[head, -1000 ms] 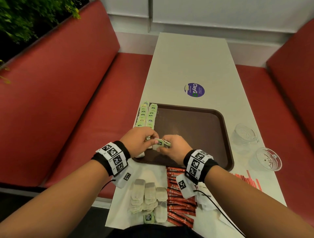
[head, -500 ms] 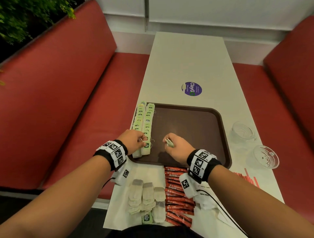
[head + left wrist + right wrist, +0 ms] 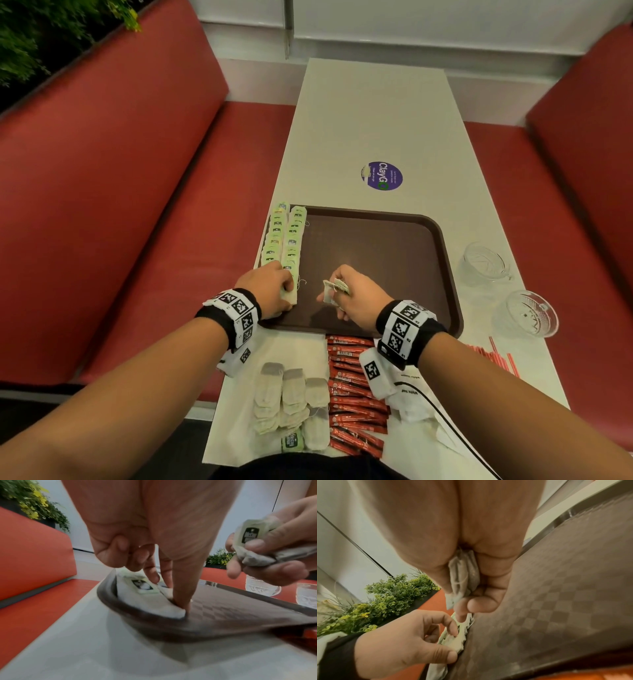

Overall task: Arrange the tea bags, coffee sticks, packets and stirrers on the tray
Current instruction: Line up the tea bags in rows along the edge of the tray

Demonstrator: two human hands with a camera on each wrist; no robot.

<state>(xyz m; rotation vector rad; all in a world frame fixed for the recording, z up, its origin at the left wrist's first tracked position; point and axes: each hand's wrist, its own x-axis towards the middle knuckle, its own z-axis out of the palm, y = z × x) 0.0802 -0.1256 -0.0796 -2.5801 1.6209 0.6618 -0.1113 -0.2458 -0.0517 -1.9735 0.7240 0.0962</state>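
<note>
Now the left hand [image 3: 269,287] fingers press the placed tea bag [image 3: 145,595] down; right hand [image 3: 356,296] still pinches spare tea bags [image 3: 334,287].

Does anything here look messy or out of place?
Mostly tidy. The outer row of tea bags seems to ride on the tray rim rather than inside it, and the red stirrers lie loosely fanned on the table.

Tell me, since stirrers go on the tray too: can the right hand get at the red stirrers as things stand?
Probably not yet: the right hand is full of tea bags. The red stirrers lie unobstructed on its side.
</note>
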